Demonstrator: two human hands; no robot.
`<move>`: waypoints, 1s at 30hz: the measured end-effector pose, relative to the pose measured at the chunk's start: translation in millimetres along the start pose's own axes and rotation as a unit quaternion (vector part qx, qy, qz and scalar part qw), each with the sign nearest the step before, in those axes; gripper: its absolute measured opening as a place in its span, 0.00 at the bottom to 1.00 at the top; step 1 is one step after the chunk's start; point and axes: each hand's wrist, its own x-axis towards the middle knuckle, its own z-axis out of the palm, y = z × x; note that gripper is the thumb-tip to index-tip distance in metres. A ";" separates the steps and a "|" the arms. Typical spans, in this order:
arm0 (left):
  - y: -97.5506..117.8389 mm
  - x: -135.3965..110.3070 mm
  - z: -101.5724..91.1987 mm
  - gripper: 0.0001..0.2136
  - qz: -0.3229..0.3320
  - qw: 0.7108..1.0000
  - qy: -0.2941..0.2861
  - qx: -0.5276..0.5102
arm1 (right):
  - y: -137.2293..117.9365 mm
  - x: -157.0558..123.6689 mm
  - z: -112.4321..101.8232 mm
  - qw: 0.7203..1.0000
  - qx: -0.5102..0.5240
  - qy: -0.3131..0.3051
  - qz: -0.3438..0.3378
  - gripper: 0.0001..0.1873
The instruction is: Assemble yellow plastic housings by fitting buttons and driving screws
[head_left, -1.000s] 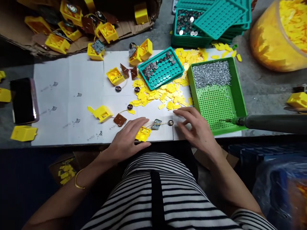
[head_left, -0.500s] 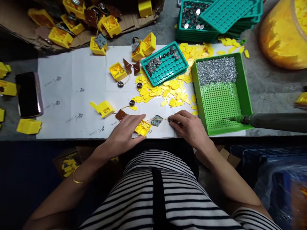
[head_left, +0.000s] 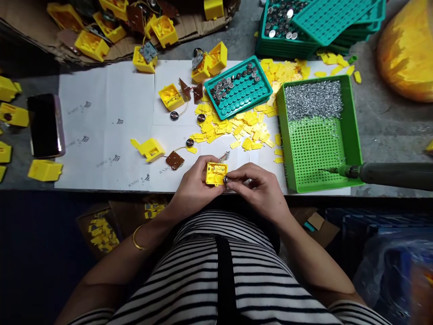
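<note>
My left hand (head_left: 199, 180) grips a small yellow plastic housing (head_left: 216, 169), its open side facing up near the table's front edge. Between the thumb and fingers of my right hand (head_left: 259, 187) is a small dark round speaker (head_left: 226, 179), held at the housing's right side. A grey circuit board (head_left: 224, 157) hangs by thin wires just behind the housing. To the left lie a brown square board (head_left: 175, 160) and another yellow housing (head_left: 152, 150). A wired round speaker (head_left: 190, 142) rests beyond the brown board.
A green basket (head_left: 357, 135) with many screws stands at right, an electric screwdriver (head_left: 389, 174) reaching over it. Behind the loose yellow pieces (head_left: 250, 128) lies a teal tray (head_left: 237, 97) of round metal parts. A phone (head_left: 45, 126) and cardboard box (head_left: 189, 36) are at left.
My left hand has lifted the yellow housing and moved it right. My right hand has brought the round speaker left to the housing. The grey board now sits behind it.
</note>
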 end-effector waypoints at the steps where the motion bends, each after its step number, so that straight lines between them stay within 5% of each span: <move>1: 0.8 -0.2 3.2 0.23 -0.004 1.000 -0.002 -0.016 | -0.1 0.0 1.3 1.000 -0.014 0.001 -0.009 0.07; 14: 4.6 -5.6 16.8 0.24 -0.009 0.987 -0.057 -0.152 | -2.4 1.0 -2.8 0.990 -0.137 -0.004 -0.037 0.04; 25: 11.1 -7.3 11.6 0.21 -0.073 0.956 -0.086 -0.270 | 4.3 -2.4 2.2 1.000 -0.023 0.014 -0.006 0.04; 30: 12.6 -3.1 12.6 0.21 -0.106 0.937 -0.094 -0.319 | 2.0 -10.5 2.4 0.996 -0.054 0.011 -0.072 0.09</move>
